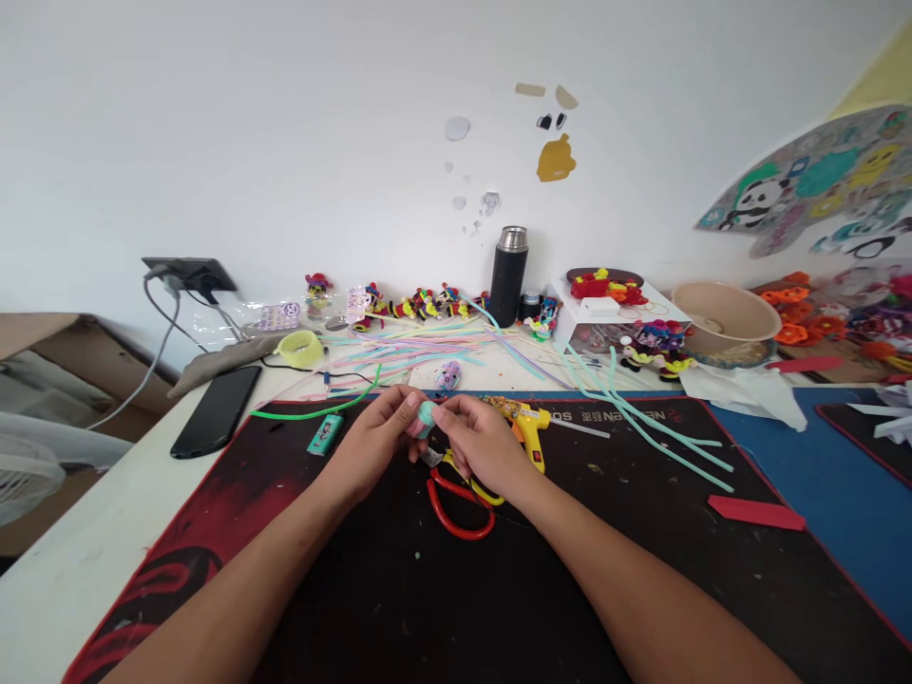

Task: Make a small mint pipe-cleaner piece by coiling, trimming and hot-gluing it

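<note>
Between my two hands is a small mint-green and pink fuzzy piece (426, 418), pinched at the fingertips above the black mat (370, 579). My left hand (381, 432) grips its left side, with fingers curled. On its right side, my right hand (481, 437) holds it between thumb and forefinger. Red-handled pliers (463, 527) and yellow-handled scissors (488, 494) lie just below the hands, partly hidden. A yellow glue gun (531, 435) rests beside my right hand. Behind the hands sits a small purple fuzzy figure (448, 376).
A teal lighter (326, 434), green stem (313, 414) and phone (216, 411) lie left. Behind are pastel stems (399, 351), tape (300, 350) and a black flask (509, 277). Mint stems (648, 418), a white box (605, 332) and a beige bowl (733, 312) are right.
</note>
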A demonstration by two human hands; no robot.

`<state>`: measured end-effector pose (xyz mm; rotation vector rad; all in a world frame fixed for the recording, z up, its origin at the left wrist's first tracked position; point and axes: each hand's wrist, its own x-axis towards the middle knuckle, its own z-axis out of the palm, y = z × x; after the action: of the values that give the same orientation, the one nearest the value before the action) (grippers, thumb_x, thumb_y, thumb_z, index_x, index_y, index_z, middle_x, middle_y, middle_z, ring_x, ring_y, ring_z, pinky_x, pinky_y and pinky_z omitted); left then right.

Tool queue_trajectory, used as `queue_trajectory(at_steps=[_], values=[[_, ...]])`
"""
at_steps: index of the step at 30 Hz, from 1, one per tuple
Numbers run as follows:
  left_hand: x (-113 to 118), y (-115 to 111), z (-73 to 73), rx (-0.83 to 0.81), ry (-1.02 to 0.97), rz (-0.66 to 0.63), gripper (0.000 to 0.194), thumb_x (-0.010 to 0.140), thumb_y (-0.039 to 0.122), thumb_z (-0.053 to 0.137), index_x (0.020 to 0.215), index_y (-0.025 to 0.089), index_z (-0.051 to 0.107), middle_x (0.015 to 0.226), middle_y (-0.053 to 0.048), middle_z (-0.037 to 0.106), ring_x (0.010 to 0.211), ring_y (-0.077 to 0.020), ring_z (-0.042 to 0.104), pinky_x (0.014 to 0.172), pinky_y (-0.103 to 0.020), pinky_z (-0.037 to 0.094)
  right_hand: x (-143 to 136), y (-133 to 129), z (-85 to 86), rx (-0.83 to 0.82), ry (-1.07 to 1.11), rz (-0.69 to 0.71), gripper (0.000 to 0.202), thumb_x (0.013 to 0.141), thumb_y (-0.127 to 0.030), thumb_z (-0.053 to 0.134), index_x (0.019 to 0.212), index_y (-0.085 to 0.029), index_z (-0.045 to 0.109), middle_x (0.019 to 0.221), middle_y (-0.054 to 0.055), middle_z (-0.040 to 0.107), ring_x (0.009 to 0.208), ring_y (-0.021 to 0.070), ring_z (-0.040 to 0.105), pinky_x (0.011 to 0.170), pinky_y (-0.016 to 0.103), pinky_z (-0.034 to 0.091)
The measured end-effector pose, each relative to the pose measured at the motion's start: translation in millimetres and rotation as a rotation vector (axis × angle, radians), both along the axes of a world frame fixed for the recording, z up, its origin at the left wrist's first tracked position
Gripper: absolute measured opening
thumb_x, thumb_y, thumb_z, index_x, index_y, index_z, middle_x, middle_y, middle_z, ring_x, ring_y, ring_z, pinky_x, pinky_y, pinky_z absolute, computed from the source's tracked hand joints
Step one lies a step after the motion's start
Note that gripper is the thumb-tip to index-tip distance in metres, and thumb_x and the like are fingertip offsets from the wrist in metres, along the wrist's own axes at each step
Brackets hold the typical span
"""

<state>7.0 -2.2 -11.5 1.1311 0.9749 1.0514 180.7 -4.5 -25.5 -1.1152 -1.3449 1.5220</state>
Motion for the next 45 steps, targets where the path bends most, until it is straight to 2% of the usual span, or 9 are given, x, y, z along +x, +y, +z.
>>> queue_trajectory(at_steps=[4, 8, 10, 14, 20, 25, 32, 41, 45], values=[[-3.5, -1.5, 6.5, 0.032, 0.025, -0.051, 0.045, 0.085, 0.058, 0.08, 0.103, 0.018, 0.07, 0.081, -0.002, 0.066, 0.065, -0.0164, 0.063, 0.058, -0.028, 0.054, 0.7, 0.7, 1.4, -0.005, 0.021, 0.001, 0.04, 0.097, -0.061, 0.067, 0.092, -0.022, 0.058, 0.049, -0.01, 0.048, 0.033, 0.0088, 0.041, 0.035, 0.022, 0.033], [-7.5, -1.6, 11.1, 0.056, 0.11, -0.132, 0.046, 0.077, 0.037, 0.092, 0.114, 0.018, 0.072, 0.1, -0.005, 0.073, 0.069, -0.017, 0.068, 0.068, -0.032, 0.058, 0.8, 0.8, 1.9, -0.002, 0.019, -0.006, 0.036, 0.099, -0.056, 0.065, 0.09, -0.022, 0.058, 0.046, -0.011, 0.047, 0.032, 0.0092, 0.042, 0.035, 0.022, 0.033], [-8.4, -0.9, 10.7, 0.067, 0.139, -0.137, 0.046, 0.076, 0.033, 0.091, 0.115, 0.018, 0.073, 0.103, -0.006, 0.075, 0.069, -0.018, 0.07, 0.071, -0.033, 0.06, 0.4, 0.6, 1.8, -0.005, 0.007, -0.009, 0.034, 0.1, -0.054, 0.065, 0.09, -0.022, 0.059, 0.046, -0.011, 0.047, 0.032, 0.0091, 0.042, 0.035, 0.022, 0.033], [-8.7, 0.3, 8.8, 0.104, 0.214, -0.111, 0.042, 0.081, 0.038, 0.087, 0.115, 0.017, 0.075, 0.095, -0.006, 0.076, 0.068, -0.0197, 0.072, 0.069, -0.033, 0.059, -0.1, -0.6, 2.9, -0.007, 0.007, -0.005, 0.031, 0.101, -0.051, 0.064, 0.091, -0.022, 0.059, 0.048, -0.01, 0.049, 0.032, 0.009, 0.042, 0.036, 0.021, 0.032], [-9.4, 1.1, 7.4, 0.082, 0.15, -0.111, 0.056, 0.088, 0.048, 0.08, 0.133, 0.018, 0.065, 0.078, -0.004, 0.074, 0.069, -0.0213, 0.072, 0.065, -0.032, 0.059, 1.9, -1.5, 8.3, 0.03, -0.027, -0.051, 0.025, 0.102, -0.044, 0.061, 0.091, -0.022, 0.057, 0.051, -0.01, 0.052, 0.035, 0.0085, 0.043, 0.038, 0.021, 0.035], [-8.1, 1.2, 6.7, 0.093, 0.145, -0.116, 0.053, 0.087, 0.049, 0.082, 0.126, 0.018, 0.066, 0.081, -0.003, 0.073, 0.067, -0.0197, 0.071, 0.062, -0.03, 0.059, 2.6, -0.8, 8.7, 0.163, -0.11, -0.116, 0.012, 0.098, -0.034, 0.064, 0.099, -0.022, 0.062, 0.068, -0.005, 0.064, 0.041, 0.0085, 0.046, 0.042, 0.022, 0.034], [-9.4, 2.8, 4.6, 0.07, 0.152, -0.196, 0.049, 0.089, 0.052, 0.079, 0.118, 0.015, 0.066, 0.08, -0.003, 0.072, 0.065, -0.0178, 0.071, 0.061, -0.029, 0.059, 3.9, -1.9, 8.4, 0.284, -0.227, -0.098, 0.011, 0.097, -0.029, 0.064, 0.106, -0.022, 0.063, 0.061, -0.007, 0.059, 0.053, 0.0135, 0.055, 0.054, 0.025, 0.038], [-9.3, 4.4, 1.6, 0.039, 0.133, -0.215, 0.049, 0.088, 0.052, 0.079, 0.116, 0.015, 0.065, 0.079, -0.003, 0.073, 0.064, -0.0172, 0.072, 0.06, -0.028, 0.059, 5.8, 0.5, 3.3, 0.307, -0.261, -0.068, 0.009, 0.097, -0.028, 0.063, 0.103, -0.023, 0.06, 0.066, -0.005, 0.065, 0.058, 0.0148, 0.058, 0.058, 0.027, 0.039], [-9.4, 4.1, 1.4, 0.013, 0.119, -0.216, 0.049, 0.086, 0.052, 0.081, 0.113, 0.014, 0.066, 0.078, -0.003, 0.073, 0.063, -0.0173, 0.071, 0.058, -0.028, 0.058, 6.7, 1.1, 3.8, 0.289, -0.279, -0.055, 0.008, 0.096, -0.027, 0.064, 0.101, -0.023, 0.059, 0.063, -0.007, 0.062, 0.055, 0.0138, 0.055, 0.055, 0.027, 0.037]])
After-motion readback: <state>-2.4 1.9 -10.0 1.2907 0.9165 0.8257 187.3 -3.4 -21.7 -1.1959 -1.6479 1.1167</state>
